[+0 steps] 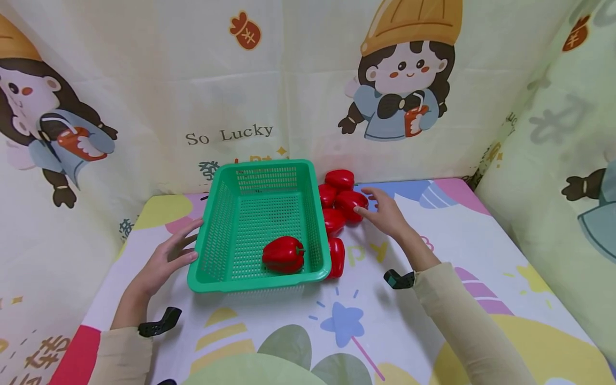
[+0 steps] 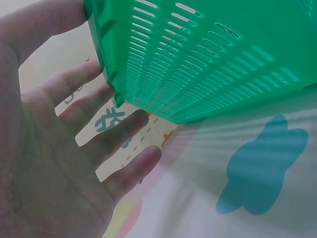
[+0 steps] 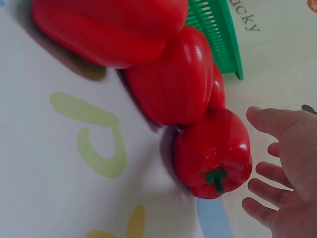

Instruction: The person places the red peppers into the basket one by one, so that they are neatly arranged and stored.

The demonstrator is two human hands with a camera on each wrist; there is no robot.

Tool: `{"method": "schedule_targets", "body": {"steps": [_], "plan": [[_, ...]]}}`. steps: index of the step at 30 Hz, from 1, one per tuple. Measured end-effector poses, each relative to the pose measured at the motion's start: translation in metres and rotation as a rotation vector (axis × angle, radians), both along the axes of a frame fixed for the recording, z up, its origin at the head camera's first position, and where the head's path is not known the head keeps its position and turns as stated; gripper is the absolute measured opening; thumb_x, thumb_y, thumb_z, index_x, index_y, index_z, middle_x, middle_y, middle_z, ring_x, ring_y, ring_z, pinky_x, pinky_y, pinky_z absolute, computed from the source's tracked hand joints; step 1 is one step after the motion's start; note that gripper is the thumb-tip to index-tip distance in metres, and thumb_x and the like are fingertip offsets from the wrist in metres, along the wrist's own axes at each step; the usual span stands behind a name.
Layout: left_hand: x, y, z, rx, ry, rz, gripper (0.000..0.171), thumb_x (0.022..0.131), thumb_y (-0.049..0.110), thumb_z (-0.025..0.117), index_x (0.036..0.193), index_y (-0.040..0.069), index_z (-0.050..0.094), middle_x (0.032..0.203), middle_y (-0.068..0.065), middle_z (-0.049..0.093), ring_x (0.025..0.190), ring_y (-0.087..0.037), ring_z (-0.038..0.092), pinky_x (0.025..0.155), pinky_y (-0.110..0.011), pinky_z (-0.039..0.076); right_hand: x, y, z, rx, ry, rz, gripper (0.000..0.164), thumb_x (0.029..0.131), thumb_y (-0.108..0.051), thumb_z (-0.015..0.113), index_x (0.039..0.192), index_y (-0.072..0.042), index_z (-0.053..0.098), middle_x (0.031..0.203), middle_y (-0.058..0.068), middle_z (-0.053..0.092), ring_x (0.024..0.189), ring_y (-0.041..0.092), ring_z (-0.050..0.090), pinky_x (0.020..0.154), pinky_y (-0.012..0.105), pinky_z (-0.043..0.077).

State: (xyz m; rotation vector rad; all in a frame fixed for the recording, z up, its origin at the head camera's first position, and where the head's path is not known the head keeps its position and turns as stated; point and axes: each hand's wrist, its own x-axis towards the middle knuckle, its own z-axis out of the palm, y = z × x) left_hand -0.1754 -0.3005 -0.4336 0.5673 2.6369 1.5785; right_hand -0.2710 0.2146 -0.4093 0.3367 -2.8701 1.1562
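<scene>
A green plastic basket [image 1: 212, 224] stands on the table with one red bell pepper [image 1: 284, 254] inside, near its front wall. Several more red peppers lie in a row along the basket's right side. My left hand [image 1: 180, 248] is open, its fingers spread against the basket's left wall [image 2: 198, 59]; the left hand [image 2: 99, 139] holds nothing. My right hand [image 1: 377, 206] is open, with its fingertips at one of the far peppers [image 1: 351, 205]. In the right wrist view the right hand [image 3: 277, 168] hovers beside that pepper [image 3: 213, 153] with a small gap showing.
The table is covered with a colourful cartoon mat [image 1: 346, 321]. Printed cloth walls [image 1: 144, 80] close off the back and both sides. Another pepper [image 1: 337, 256] lies against the basket's front right corner.
</scene>
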Motion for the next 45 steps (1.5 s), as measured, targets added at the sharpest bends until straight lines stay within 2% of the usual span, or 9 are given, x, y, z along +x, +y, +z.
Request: {"method": "schedule_targets", "body": {"steps": [11, 22, 31, 45], "plan": [[0.002, 0.0, 0.001, -0.008, 0.003, 0.005, 0.069, 0.093, 0.01, 0.055, 0.154, 0.024, 0.026, 0.161, 0.004, 0.024, 0.134, 0.006, 0.035, 0.098, -0.01, 0.04, -0.004, -0.004, -0.004, 0.006, -0.006, -0.001, 0.062, 0.089, -0.027, 0.069, 0.142, -0.009, 0.043, 0.144, 0.016, 0.046, 0.129, 0.034, 0.045, 0.104, 0.051, 0.046], [0.001, 0.0, -0.001, 0.007, 0.002, -0.003, 0.068, 0.093, 0.008, 0.054, 0.154, 0.023, 0.026, 0.161, 0.003, 0.024, 0.133, 0.009, 0.035, 0.097, -0.01, 0.041, -0.007, -0.006, -0.009, 0.024, -0.023, -0.006, 0.067, 0.09, -0.029, 0.067, 0.147, -0.008, 0.038, 0.146, 0.017, 0.043, 0.126, 0.036, 0.045, 0.104, 0.052, 0.045], [0.002, 0.001, 0.0, 0.006, -0.001, 0.007, 0.069, 0.093, 0.01, 0.056, 0.154, 0.025, 0.026, 0.161, 0.005, 0.025, 0.134, 0.006, 0.036, 0.098, -0.012, 0.041, -0.011, -0.008, -0.015, 0.011, -0.051, -0.028, 0.071, 0.09, -0.03, 0.067, 0.148, -0.005, 0.034, 0.146, 0.019, 0.043, 0.124, 0.036, 0.046, 0.104, 0.051, 0.045], [0.003, 0.002, 0.003, 0.012, -0.004, -0.011, 0.068, 0.093, 0.009, 0.055, 0.153, 0.023, 0.028, 0.16, 0.004, 0.026, 0.133, 0.006, 0.037, 0.097, -0.009, 0.041, -0.012, -0.01, -0.015, 0.009, -0.074, -0.042, 0.07, 0.09, -0.029, 0.066, 0.147, -0.002, 0.034, 0.145, 0.021, 0.042, 0.124, 0.038, 0.046, 0.101, 0.052, 0.048]]}}
